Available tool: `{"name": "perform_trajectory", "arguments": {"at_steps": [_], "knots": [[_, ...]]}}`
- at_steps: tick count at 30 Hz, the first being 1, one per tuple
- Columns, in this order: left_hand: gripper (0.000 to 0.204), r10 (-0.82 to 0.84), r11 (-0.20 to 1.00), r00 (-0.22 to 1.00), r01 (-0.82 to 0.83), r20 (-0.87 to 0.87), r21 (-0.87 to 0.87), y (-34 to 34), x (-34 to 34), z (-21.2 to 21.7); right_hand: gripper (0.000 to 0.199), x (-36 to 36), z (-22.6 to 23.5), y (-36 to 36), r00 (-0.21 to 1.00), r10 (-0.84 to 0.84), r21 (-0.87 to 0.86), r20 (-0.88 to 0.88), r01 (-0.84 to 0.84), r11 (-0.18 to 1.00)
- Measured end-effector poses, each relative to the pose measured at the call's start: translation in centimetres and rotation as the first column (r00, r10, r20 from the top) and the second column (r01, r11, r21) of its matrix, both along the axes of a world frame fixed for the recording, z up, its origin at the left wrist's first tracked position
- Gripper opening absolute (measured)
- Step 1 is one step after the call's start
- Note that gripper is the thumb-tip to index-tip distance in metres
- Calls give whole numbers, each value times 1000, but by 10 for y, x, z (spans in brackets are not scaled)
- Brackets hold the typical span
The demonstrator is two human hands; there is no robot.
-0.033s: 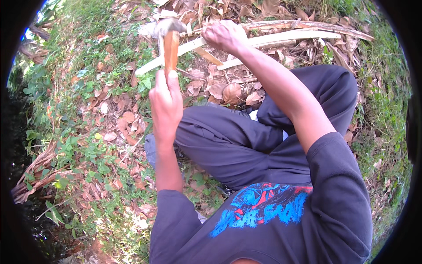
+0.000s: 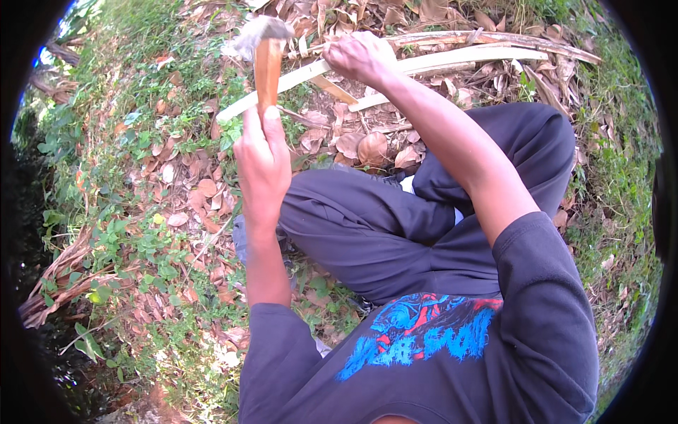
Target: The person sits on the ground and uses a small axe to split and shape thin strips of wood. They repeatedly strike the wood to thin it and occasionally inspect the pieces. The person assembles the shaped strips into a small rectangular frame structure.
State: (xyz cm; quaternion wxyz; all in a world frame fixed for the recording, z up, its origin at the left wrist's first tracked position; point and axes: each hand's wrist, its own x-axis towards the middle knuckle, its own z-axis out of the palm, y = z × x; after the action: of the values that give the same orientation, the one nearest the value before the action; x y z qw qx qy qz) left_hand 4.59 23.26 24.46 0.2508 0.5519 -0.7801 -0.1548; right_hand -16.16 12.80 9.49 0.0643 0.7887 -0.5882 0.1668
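Observation:
My left hand (image 2: 263,159) is wrapped round a hammer's orange wooden handle (image 2: 268,74). The thumb lies along the handle, and the grey hammer head (image 2: 265,30), slightly blurred, is at the top. In the view, the handle crosses a long pale wooden strip (image 2: 300,75); whether they touch I cannot tell. Farther right, my right hand (image 2: 364,58) is closed on that strip, knuckles up, hiding part of it. The strip's left end sticks out past the hammer, and a pale length continues right beyond my right hand.
A rough brown strip (image 2: 487,39) lies behind the pale one, and a short tan piece (image 2: 333,90) slants below it. Dry leaves (image 2: 373,150) and green plants cover the ground. My folded legs (image 2: 367,226) are just in front. Dry stalks (image 2: 63,272) lie at the far left.
The hammer and my left hand have shifted slightly to the left, with the hammer head a little farther away. My right hand and the strip have hardly moved.

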Motion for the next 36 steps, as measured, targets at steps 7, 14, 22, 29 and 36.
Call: {"name": "perform_trajectory", "arguments": {"at_steps": [7, 14, 22, 29, 36], "knots": [[31, -62, 998, 933, 55, 354, 30, -12, 11, -56, 33, -5, -10, -1, 994, 27, -117, 102, -15, 993], [30, 59, 986, 973, -92, 224, 140, -4, -29, -9, 46, -14, 17, 10, 899, -54, 99, 435, 12, 995], [30, 81, 996, 995, -83, -56, -37, -5, -21, 3, 43, -9, 18, 9, 947, -47, 112, 317, 12, 994], [30, 99, 988, 992, -107, 78, 107, -24, -6, -11, 48, -20, -11, -6, 967, -69, 116, 247, 42, 992], [33, -37, 997, 917, 5, 396, 82, -5, 14, -40, 41, 7, -3, 3, 1000, 3, -151, -3, -4, 989]]}}
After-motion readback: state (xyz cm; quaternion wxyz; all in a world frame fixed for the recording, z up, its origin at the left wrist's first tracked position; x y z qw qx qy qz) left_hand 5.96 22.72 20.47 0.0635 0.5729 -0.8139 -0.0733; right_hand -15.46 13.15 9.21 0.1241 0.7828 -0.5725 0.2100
